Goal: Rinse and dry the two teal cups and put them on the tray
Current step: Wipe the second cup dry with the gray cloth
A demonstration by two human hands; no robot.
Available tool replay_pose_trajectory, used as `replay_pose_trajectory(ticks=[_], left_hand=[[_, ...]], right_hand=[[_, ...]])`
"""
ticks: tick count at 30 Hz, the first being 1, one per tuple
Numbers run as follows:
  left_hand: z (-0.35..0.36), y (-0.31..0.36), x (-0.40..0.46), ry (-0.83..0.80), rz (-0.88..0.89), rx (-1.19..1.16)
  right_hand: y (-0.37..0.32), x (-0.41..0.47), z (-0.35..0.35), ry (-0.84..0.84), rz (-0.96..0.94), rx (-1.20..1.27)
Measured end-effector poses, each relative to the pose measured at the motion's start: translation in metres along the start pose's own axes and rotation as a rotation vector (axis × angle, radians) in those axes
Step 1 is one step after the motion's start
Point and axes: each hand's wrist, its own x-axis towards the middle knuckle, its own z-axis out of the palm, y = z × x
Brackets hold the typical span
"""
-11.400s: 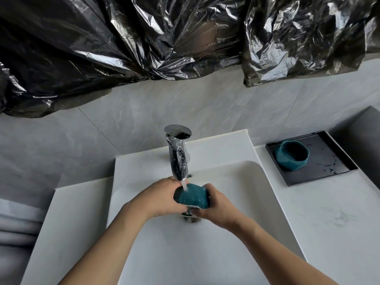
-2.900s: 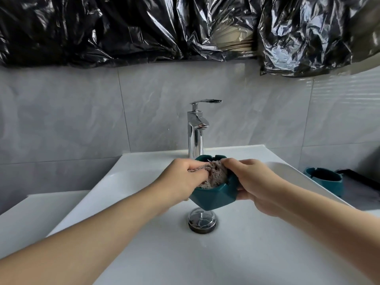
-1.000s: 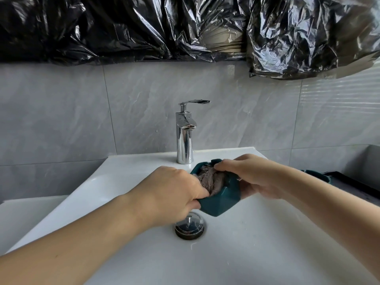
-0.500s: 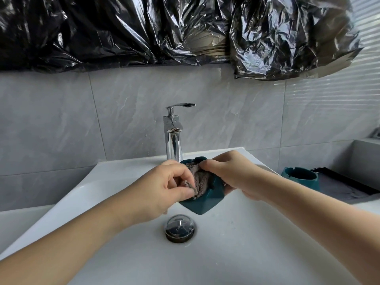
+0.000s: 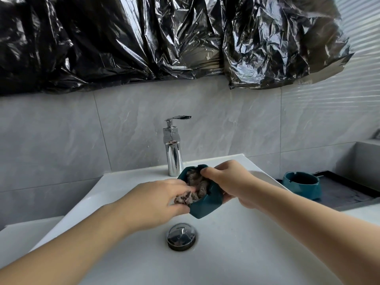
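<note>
Since half a second ago, cloth (image 5: pixel 192 189) drawn partly out over the rim by left hand (image 5: pixel 159 202), pinching it. Held tilted in right hand (image 5: pixel 230 182): teal cup (image 5: pixel 205 204), above drain (image 5: pixel 182 236). Right of both hands: second cup (image 5: pixel 301 187) on tray (image 5: pixel 345 192).

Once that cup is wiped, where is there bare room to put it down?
The dark tray has a bare patch to the right of the second teal cup; its left end is taken by that cup. Bare white counter shows left of the sink. Over the drain it is crowded: the left hand, cloth, held cup and right hand.
</note>
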Motion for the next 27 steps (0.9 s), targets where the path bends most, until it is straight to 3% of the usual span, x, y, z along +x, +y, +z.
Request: replay_pose_trajectory(ticks=[7, 12, 16, 20, 22, 24, 27], left_hand=[[0.004, 0.025, 0.015, -0.027, -0.078, 0.053], [0.018, 0.041, 0.014, 0.213, -0.186, -0.24], [0.02, 0.032, 0.009, 0.29, -0.077, 0.049], [0.011, 0.008, 0.004, 0.298, 0.126, 0.241], [0.005, 0.006, 0.003, 0.278, 0.172, 0.2], [0.002, 0.011, 0.001, 0.182, 0.109, 0.132], [0.007, 0.016, 0.005, 0.117, -0.015, -0.189]], right_hand=[[-0.001, -0.001, 0.0, 0.114, 0.028, -0.035], [-0.001, 0.0, 0.003, 0.19, 0.019, -0.02], [-0.004, -0.005, 0.004, 0.08, 0.064, 0.015], [-0.01, -0.006, -0.013, -0.163, 0.143, 0.078], [-0.012, -0.009, -0.021, -0.256, 0.179, 0.087], [-0.01, -0.009, -0.021, -0.259, 0.196, 0.087], [-0.008, -0.008, -0.011, -0.183, 0.182, 0.088]])
